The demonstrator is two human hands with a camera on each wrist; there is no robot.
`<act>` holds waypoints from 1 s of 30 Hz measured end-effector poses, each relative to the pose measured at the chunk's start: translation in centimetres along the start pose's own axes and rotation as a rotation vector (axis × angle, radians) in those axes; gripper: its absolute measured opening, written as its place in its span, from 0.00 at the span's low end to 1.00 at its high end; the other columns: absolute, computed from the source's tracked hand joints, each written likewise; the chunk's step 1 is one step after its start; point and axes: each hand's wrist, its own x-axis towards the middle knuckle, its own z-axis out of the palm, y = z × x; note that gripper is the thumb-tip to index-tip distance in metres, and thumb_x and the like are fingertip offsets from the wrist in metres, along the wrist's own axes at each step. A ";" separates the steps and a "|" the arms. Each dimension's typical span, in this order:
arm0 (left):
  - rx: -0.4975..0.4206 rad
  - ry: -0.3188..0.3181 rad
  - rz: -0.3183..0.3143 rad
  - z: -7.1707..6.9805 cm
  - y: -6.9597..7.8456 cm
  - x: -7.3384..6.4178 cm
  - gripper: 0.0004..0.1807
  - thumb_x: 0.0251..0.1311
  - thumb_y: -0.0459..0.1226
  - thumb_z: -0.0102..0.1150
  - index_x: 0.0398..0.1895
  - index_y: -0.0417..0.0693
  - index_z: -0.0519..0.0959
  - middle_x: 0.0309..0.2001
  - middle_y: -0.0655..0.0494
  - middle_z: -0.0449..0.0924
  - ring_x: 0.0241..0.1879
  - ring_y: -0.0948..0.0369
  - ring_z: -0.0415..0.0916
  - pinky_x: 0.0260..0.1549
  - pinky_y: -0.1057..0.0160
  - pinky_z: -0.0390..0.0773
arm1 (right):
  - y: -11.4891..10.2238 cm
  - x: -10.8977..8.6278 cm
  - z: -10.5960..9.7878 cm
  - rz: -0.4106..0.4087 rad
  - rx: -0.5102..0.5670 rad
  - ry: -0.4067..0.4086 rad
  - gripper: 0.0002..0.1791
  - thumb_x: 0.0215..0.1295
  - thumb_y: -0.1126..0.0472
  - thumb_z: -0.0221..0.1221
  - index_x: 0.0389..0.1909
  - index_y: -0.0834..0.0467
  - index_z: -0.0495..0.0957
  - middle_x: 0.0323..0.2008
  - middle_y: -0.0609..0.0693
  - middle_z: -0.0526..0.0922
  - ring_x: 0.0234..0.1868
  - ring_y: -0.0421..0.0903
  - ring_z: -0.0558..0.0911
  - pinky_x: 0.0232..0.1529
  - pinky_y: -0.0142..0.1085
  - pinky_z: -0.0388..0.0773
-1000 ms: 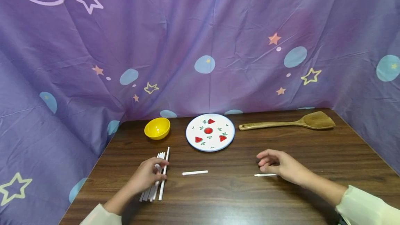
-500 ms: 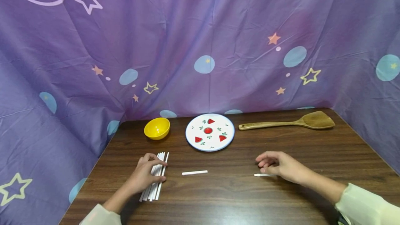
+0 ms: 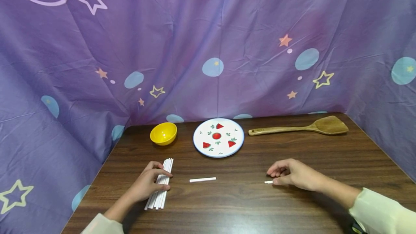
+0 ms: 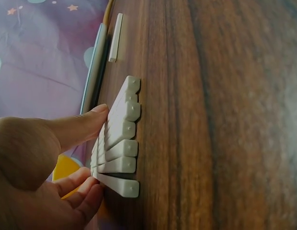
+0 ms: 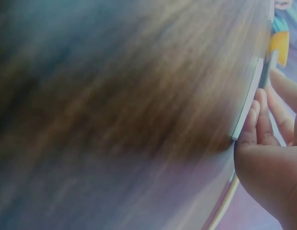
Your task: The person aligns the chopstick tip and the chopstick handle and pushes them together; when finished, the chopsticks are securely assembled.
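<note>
In the head view my left hand [image 3: 147,183] holds a row of several white sticks [image 3: 160,192] on the table, thumb on one side and fingers on the other. The left wrist view shows their squared ends [image 4: 129,129] lying side by side, with the thumb against one edge. My right hand [image 3: 294,176] lies low over the table at the right with relaxed, bent fingers. A short white stick [image 3: 268,182] pokes out beside its thumb, the remainder hidden. In the right wrist view that stick [image 5: 249,98] lies along the fingers, not visibly pinched.
Another short white stick [image 3: 202,180] lies between the hands. Behind stand a yellow bowl [image 3: 163,134] and a white plate [image 3: 201,133] with red fruit pictures. A wooden spatula [image 3: 292,130] lies at the back right. A purple curtain [image 3: 182,46] borders the brown table [image 3: 240,205].
The outermost white stick, apart at first, now lies against the others as the left fingers draw it leftward. The right thumb has shifted left and covers more of the short stick.
</note>
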 end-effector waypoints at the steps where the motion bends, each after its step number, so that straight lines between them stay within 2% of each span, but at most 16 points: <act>1: -0.006 -0.009 -0.012 -0.1 0.0 0.0 0.18 0.45 0.36 0.81 0.42 0.48 0.90 0.52 0.45 0.72 0.53 0.51 0.69 0.47 0.60 0.74 | 0.0 0.0 0.0 0.001 0.005 -0.004 0.14 0.62 0.64 0.71 0.47 0.64 0.84 0.39 0.51 0.86 0.38 0.35 0.80 0.41 0.31 0.81; 7: -0.056 -0.036 -0.060 -0.3 0.1 -0.1 0.18 0.45 0.36 0.82 0.43 0.47 0.90 0.54 0.43 0.71 0.54 0.49 0.69 0.41 0.65 0.77 | 0.2 0.0 -0.1 -0.009 0.007 -0.018 0.14 0.61 0.64 0.71 0.46 0.64 0.85 0.39 0.50 0.86 0.38 0.35 0.80 0.41 0.31 0.80; 15: -0.061 -0.043 -0.062 -0.5 0.3 0.0 0.18 0.46 0.37 0.81 0.43 0.47 0.90 0.55 0.42 0.71 0.54 0.48 0.70 0.42 0.64 0.78 | 0.5 0.0 -0.1 -0.039 -0.031 -0.010 0.13 0.61 0.63 0.71 0.45 0.62 0.85 0.39 0.49 0.86 0.39 0.35 0.80 0.41 0.31 0.80; 20: 0.002 -0.027 -0.058 -0.7 0.6 0.5 0.17 0.48 0.39 0.80 0.43 0.49 0.90 0.56 0.42 0.72 0.57 0.46 0.68 0.52 0.54 0.72 | 0.5 0.1 0.1 -0.044 -0.049 -0.005 0.12 0.62 0.62 0.71 0.45 0.61 0.86 0.40 0.48 0.86 0.40 0.35 0.80 0.41 0.31 0.80; 25: 0.014 -0.003 -0.056 -0.4 2.1 1.6 0.17 0.53 0.38 0.78 0.47 0.47 0.88 0.56 0.42 0.73 0.59 0.44 0.69 0.60 0.42 0.69 | 0.6 0.1 0.1 -0.051 -0.072 0.000 0.12 0.61 0.62 0.71 0.44 0.60 0.86 0.40 0.48 0.87 0.40 0.35 0.80 0.41 0.31 0.80; 27: 0.010 -0.015 -0.049 -0.1 3.0 2.2 0.18 0.55 0.38 0.77 0.49 0.46 0.88 0.56 0.45 0.74 0.59 0.45 0.70 0.61 0.41 0.70 | 0.6 0.1 0.1 -0.052 -0.083 0.003 0.11 0.61 0.62 0.71 0.44 0.59 0.86 0.40 0.48 0.87 0.40 0.35 0.80 0.41 0.31 0.80; 30: 0.008 -0.057 0.007 0.7 4.4 3.1 0.18 0.57 0.38 0.75 0.51 0.46 0.86 0.53 0.49 0.76 0.56 0.48 0.73 0.59 0.44 0.73 | 0.6 0.1 0.1 -0.046 -0.094 0.005 0.11 0.61 0.61 0.72 0.44 0.59 0.86 0.40 0.47 0.86 0.40 0.35 0.80 0.41 0.31 0.80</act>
